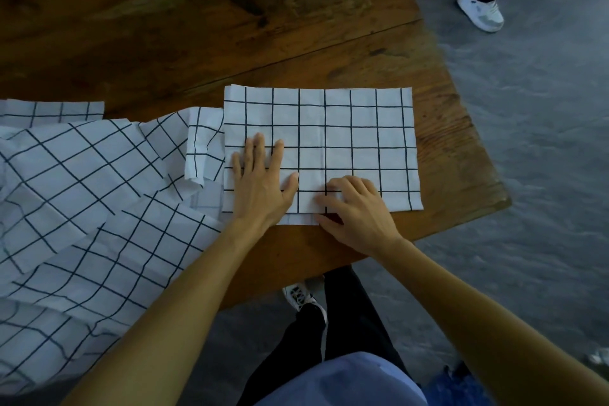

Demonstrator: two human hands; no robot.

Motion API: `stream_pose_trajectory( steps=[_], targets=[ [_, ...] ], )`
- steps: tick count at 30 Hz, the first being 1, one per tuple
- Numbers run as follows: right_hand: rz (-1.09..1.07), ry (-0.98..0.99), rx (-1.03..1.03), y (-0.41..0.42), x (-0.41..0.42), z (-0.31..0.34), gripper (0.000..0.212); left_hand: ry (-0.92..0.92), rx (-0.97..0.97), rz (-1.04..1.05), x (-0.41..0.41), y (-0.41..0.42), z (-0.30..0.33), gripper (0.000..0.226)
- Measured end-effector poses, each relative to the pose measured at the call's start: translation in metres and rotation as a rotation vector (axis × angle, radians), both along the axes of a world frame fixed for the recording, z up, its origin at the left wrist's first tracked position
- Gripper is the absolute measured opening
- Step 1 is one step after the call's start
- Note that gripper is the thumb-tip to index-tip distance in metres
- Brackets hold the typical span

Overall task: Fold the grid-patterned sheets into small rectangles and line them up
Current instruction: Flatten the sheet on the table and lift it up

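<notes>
A white sheet with a black grid [346, 128] lies folded into a flat rectangle near the table's right corner. My left hand [260, 181] rests flat on its near left part, fingers spread. Over the sheet's near edge, my right hand [356, 208] has curled fingers, and its fingertips pinch the edge layers at the middle. A heap of loose, crumpled grid sheets [92, 194] covers the table's left side and touches the folded one. A further flat grid piece [62, 110] shows at the far left behind the heap.
The wooden table [230, 26] stretches away bare behind the sheets; its right edge and near corner are close to the folded sheet. Another person's legs and white shoes [481, 10] stand on the grey floor at the top right.
</notes>
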State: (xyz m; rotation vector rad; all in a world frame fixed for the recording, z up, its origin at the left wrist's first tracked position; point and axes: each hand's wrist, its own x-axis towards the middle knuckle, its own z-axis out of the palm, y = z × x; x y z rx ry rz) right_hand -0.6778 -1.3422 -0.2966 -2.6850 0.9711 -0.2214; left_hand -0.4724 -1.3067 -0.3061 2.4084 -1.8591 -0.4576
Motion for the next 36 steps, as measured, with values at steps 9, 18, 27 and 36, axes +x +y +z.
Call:
stream_pose_trajectory(
  steps=[9, 18, 27, 36],
  targets=[
    [0.094, -0.04, -0.174, 0.005, 0.005, -0.002, 0.023, 0.028, 0.004, -0.12, 0.003, 0.01, 0.008, 0.07],
    [-0.157, -0.187, 0.065, 0.003, 0.017, 0.018, 0.024, 0.036, -0.112, -0.344, 0.013, 0.033, 0.012, 0.061],
    [-0.139, 0.074, 0.152, -0.023, 0.045, 0.11, 0.057, -0.024, -0.431, -0.298, 0.013, -0.013, 0.097, 0.009],
    [-0.325, -0.323, 0.293, -0.065, 0.059, 0.231, 0.023, 0.368, -0.519, -0.032, 0.042, -0.036, 0.211, 0.021]
  ],
)
